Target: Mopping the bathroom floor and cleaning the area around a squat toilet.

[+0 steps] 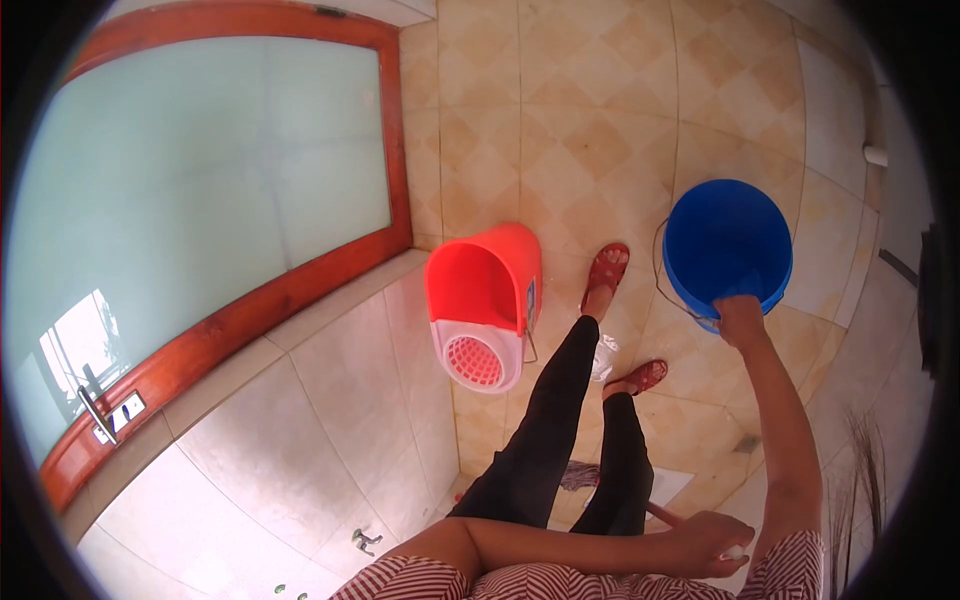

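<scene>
My right hand [739, 321] grips the near rim of a blue plastic bucket [724, 247], which stands tilted or in steep view on the right; its wire handle hangs at the left side. Some fingers are hidden inside the rim. My left hand [712, 541] is closed around a reddish stick [664, 514], with a white end showing by the fingers. The stick lines up with a grey-purple mop head [580, 475] behind my legs, which hide the part between. Left of my feet stands a red mop bucket [484, 289] with a pink wringer basket [476, 361].
Beige tiles [585, 142] cover the floor. A crumpled whitish thing [604, 357] lies between my sandalled feet. On the left are a tiled wall, a metal tap [366, 541] and a wood-framed frosted glass door [225, 165]. Thin dark bristles [862, 480] stand at the lower right.
</scene>
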A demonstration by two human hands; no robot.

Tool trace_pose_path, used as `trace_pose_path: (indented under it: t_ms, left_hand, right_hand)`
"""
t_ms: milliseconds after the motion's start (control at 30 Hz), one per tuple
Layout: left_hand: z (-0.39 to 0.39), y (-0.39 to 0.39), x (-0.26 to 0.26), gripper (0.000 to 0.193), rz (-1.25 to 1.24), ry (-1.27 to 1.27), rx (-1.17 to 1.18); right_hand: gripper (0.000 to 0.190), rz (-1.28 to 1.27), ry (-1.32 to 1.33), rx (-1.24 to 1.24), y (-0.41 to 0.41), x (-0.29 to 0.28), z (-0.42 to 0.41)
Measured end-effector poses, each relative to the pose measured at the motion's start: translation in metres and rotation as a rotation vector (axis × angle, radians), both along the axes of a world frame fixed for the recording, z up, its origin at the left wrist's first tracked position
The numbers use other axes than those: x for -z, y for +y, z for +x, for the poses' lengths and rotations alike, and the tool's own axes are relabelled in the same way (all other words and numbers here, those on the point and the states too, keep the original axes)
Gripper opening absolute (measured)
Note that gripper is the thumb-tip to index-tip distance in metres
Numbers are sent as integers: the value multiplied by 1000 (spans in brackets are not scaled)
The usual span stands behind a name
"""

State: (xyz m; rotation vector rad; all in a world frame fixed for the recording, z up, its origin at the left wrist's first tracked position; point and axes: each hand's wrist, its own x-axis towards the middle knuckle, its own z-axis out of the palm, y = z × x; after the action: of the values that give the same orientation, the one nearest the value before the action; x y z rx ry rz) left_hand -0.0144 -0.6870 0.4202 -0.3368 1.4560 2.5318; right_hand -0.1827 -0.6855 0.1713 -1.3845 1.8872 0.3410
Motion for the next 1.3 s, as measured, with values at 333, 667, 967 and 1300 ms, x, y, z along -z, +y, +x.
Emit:
trace_pose_path:
  t_ms: [333,667,967,1300]
  left_hand:
    - [1,5,5,19,-6,-3,-38]
    - [-9,4,8,20,31,-24,56]
    - [-19,9,27,34,-63,8,44]
    - [-27,-12,45,29,-76,-69,16]
  right_hand:
    - [26,76,-26,32,23,3,-2]
    - [18,-5,120,-38,-19,18,-6]
    - [29,279,136,-364,-205,-24,-11]
    - [29,445,334,-827,-358,-45,45]
